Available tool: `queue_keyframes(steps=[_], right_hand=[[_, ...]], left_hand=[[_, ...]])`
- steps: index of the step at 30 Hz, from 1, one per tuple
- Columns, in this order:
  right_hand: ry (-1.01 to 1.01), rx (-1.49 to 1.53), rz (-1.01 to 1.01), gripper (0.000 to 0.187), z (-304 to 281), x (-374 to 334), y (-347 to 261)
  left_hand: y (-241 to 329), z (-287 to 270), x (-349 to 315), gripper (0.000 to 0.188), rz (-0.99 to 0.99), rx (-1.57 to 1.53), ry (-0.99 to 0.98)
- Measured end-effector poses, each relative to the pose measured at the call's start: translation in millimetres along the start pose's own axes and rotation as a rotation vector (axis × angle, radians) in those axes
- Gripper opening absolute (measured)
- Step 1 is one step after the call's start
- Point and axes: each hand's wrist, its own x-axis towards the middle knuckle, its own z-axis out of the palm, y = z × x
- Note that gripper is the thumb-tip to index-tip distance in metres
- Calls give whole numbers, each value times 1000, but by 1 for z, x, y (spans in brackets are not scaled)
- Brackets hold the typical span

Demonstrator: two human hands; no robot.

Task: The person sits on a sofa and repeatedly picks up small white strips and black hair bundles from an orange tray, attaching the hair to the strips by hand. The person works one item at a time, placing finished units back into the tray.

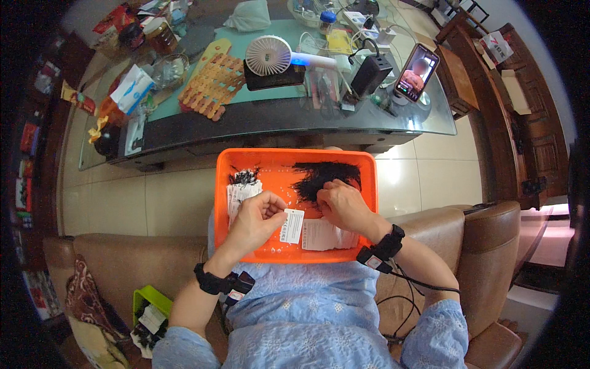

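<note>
An orange tray (270,251) rests on my lap. My left hand (258,215) is closed, pinching a white printed tag (292,226) by its edge, over the tray's middle. At the right, my right hand (344,203) has its fingers curled down into a heap of black strings (316,175); whether it grips a string is hidden. Below that hand lies a pile of white tags (329,235). Along the tray's left side stands a stack of tags (241,194) with black strings bunched at their upper ends. Small white bits are scattered on the tray floor.
Beyond the tray stands a glass-topped table (270,117) with a white handheld fan (270,55), a woven wooden mat (212,86), a black power adapter (370,74) and a phone (416,72) on a stand. A green bin (152,298) sits at my left. A cable runs from my right wristband (382,251).
</note>
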Motion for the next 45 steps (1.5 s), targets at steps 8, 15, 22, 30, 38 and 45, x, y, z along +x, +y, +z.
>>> queue_keyframes(steps=[8,15,22,30,38,45], right_hand=[[133,549,205,7,-27,-11,-22],[218,1175,380,11,-23,-21,-57],[267,1136,355,17,-11,-19,-66],[251,1155,384,28,-16,-22,-71],[291,1186,353,17,-16,-21,-74],[310,1027,229,19,-12,-23,-78]], left_hand=[[4,4,-8,12,99,62,183],[11,23,-14,13,247,100,327],[17,27,-17,10,325,156,336],[23,29,-22,8,439,306,370],[22,30,-26,8,530,202,241],[16,21,-27,14,36,-264,48]])
